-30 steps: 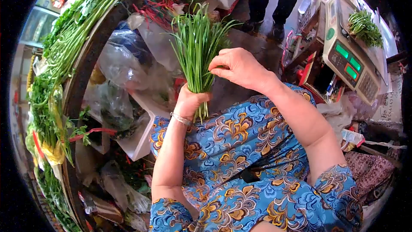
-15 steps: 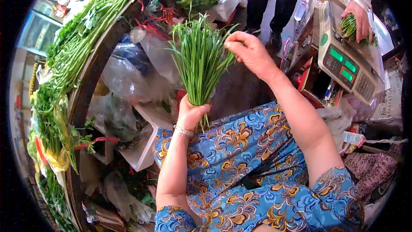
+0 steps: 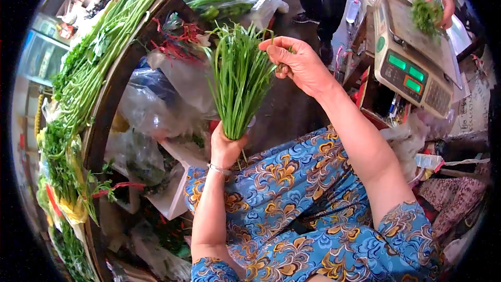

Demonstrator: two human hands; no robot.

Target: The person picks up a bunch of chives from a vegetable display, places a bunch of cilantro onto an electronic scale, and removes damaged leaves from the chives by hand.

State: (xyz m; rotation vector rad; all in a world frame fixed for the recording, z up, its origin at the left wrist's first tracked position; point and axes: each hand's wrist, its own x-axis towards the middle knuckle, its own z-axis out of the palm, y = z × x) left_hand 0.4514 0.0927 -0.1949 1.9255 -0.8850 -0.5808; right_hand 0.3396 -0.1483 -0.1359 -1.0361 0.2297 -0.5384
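Note:
Upright in front of me is a bunch of long green leaves [image 3: 237, 83]. My left hand [image 3: 226, 149], with a bracelet at the wrist, is wrapped round its lower end, and a few stalk ends show beneath. My right hand [image 3: 284, 60] is at the upper right edge of the bunch, thumb and forefinger pinched on a leaf tip. Its other fingers are curled.
Leafy greens [image 3: 99, 62] lie along a curved ledge at the left. At the right, another person's hand [image 3: 441, 2] holds a small green bundle [image 3: 427, 15] over a scale [image 3: 409, 68]. A white box [image 3: 269, 0] holds bagged green vegetables.
My right hand has risen from the side of the bunch to its upper edge. The other person's hand has come in and lifted the small green bundle off the scale.

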